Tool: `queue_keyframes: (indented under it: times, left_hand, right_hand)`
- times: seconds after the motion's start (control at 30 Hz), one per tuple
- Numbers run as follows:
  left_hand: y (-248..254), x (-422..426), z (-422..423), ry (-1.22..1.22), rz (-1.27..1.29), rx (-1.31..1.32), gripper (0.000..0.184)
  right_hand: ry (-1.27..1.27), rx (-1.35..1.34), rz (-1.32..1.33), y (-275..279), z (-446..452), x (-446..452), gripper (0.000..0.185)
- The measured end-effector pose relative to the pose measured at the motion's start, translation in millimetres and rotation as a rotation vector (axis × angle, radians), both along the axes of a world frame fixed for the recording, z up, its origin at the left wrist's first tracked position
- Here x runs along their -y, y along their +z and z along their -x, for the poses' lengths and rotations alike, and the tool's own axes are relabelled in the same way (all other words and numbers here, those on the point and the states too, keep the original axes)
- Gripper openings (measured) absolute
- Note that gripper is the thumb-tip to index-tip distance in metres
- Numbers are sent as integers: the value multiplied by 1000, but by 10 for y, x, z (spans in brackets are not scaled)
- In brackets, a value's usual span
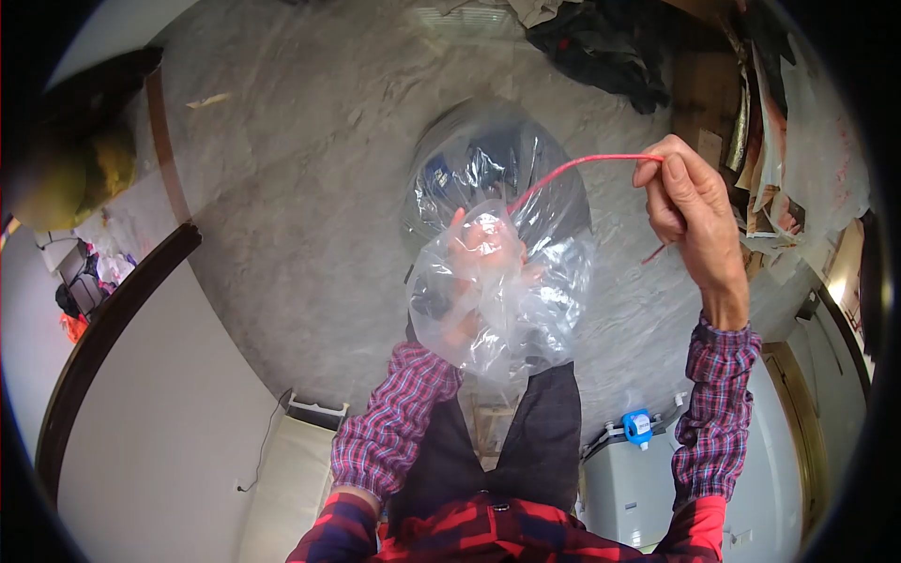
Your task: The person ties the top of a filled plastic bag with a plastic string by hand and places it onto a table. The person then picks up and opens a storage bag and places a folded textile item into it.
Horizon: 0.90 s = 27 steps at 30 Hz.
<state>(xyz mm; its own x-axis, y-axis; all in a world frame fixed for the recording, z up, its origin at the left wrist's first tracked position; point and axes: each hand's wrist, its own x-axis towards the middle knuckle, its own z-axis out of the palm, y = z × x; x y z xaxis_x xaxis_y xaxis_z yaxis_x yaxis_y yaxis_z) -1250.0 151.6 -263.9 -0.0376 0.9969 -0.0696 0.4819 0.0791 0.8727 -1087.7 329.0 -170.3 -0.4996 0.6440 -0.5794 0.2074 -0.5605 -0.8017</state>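
Note:
A large clear plastic bag (pixel 554 305) hangs in front of me, its loose top spread over my left hand (pixel 483 246). Through the film I see that hand's fingers closed around the gathered neck of the bag. Dark shapes and a blue patch show in the bulging lower part of the bag, too unclear to name. From the neck a red cord (pixel 587 159) runs right to my right hand (pixel 693 202), which pinches it between thumb and fingers. The cord's loose end dangles below that hand.
Grey concrete floor (pixel 310 188) lies below. Dark cloth (pixel 610 56) is heaped at the far right, beside cardboard and plastic sheeting (pixel 826 141). A white appliance (pixel 619 488) with a blue bottle (pixel 637 428) stands at lower right. A wall with dark trim (pixel 113 328) is on the left.

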Motion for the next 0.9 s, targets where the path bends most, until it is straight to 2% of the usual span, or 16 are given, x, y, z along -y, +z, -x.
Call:
queue_keyframes:
  times: [0.03, 0.13, 0.23, 0.37, 0.43, 0.5, 0.57, 0.6, 0.63, 0.67, 0.7, 0.73, 0.8, 0.87, 0.9]
  left_hand:
    - [1, 0, 5, -7, -19, -20, 16]
    - [-13, -31, -42, -41, -90, -64, 19]
    - [-24, -36, -12, -70, -154, -125, 25]
    - [33, 16, 17, -123, -117, -194, 30]
    - [40, -12, -77, 68, -185, -275, 24]
    - [15, -36, -107, 111, -181, -293, 24]
    - [65, -84, -137, 240, -112, -205, 25]
    - [18, -77, -18, -18, -4, -428, 32]
    - [-68, -26, 44, -22, -6, -427, 32]
    - [-183, 54, 83, -38, 62, 19, 29]
    - [-268, 125, 103, -55, 133, 463, 28]
    - [-316, 190, 116, -68, 138, 460, 28]
    - [-391, 329, 159, 86, 288, 726, 28]
    - [-433, 461, 198, 254, 434, 990, 29]
    - [-444, 519, 204, 343, 507, 1123, 29]
  right_hand:
    - [24, 10, 35, 30, 15, -34, 29]
    - [4, 29, 361, -195, 137, 52, 27]
    - [-102, -111, 599, -630, 158, 175, 25]
    - [-88, -155, 661, -793, 237, 455, 28]
    - [105, -25, 273, -774, 312, 616, 31]
    - [138, 82, 226, -693, 294, 609, 34]
    - [340, 113, 56, -673, 243, 603, 32]
    - [338, 113, 56, -665, 230, 612, 32]
    - [440, 140, -3, -653, 214, 619, 31]
    - [540, 166, -63, -639, 191, 619, 30]
    - [531, 165, -62, -625, 159, 610, 30]
    - [525, 162, -27, -613, 114, 605, 29]
    - [508, 152, 6, -602, -26, 644, 29]
    - [205, 179, 256, -565, -241, 836, 28]
    - [199, 178, 254, -549, -288, 962, 28]
